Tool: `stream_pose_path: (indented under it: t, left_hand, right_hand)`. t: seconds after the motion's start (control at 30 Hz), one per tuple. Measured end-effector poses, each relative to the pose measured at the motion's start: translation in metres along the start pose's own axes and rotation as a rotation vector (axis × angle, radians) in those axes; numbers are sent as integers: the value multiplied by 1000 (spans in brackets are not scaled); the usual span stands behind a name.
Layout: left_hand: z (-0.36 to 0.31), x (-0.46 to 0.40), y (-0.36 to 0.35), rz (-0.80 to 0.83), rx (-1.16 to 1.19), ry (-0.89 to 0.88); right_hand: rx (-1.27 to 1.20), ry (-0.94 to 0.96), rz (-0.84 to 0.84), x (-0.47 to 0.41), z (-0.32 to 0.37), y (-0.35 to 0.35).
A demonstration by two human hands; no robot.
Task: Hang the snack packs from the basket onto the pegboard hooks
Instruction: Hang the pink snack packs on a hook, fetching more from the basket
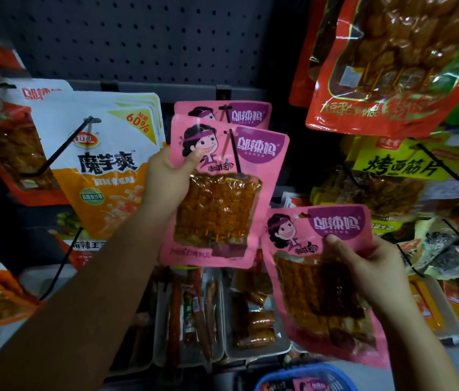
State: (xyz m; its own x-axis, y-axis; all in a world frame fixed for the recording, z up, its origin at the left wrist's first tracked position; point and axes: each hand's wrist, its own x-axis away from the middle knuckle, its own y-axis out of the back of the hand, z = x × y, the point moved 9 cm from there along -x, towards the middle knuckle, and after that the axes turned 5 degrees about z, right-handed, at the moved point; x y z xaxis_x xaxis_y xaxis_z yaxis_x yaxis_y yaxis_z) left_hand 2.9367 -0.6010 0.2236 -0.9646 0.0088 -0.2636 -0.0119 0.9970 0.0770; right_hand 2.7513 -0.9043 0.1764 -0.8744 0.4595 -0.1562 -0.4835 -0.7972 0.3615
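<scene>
While the left hand (166,179) grips a pink plastic snack pack (222,193) by its upper left corner, thumb on the printed face, the black wire hook (235,153) passes through the hole at the top of this pack. Just behind it, above the fingers, a second pink pack (248,112) hangs on the dark perforated pegboard (138,38). The right hand (363,266) holds a third pink pack (315,277) lower down (thumb in front, the other fingers hidden behind). Below this hand, the blue plastic basket (332,373) shows one more pink pack (310,385) inside.
</scene>
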Motion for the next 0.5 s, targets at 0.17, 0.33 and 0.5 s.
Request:
stream_pose_path:
  t: [0.17,0.33,0.5]
  left_hand:
    - [4,-50,-5,-19,19,32]
    - [26,-69,-15,-32,90,110]
    - [45,-64,-27,-44,109,178]
  right_hand:
    - [-15,-30,62,-5,-3,-9]
    - [-93,-38,110,-9,-1,-23]
    - [-124,-28,116,-10,4,-30]
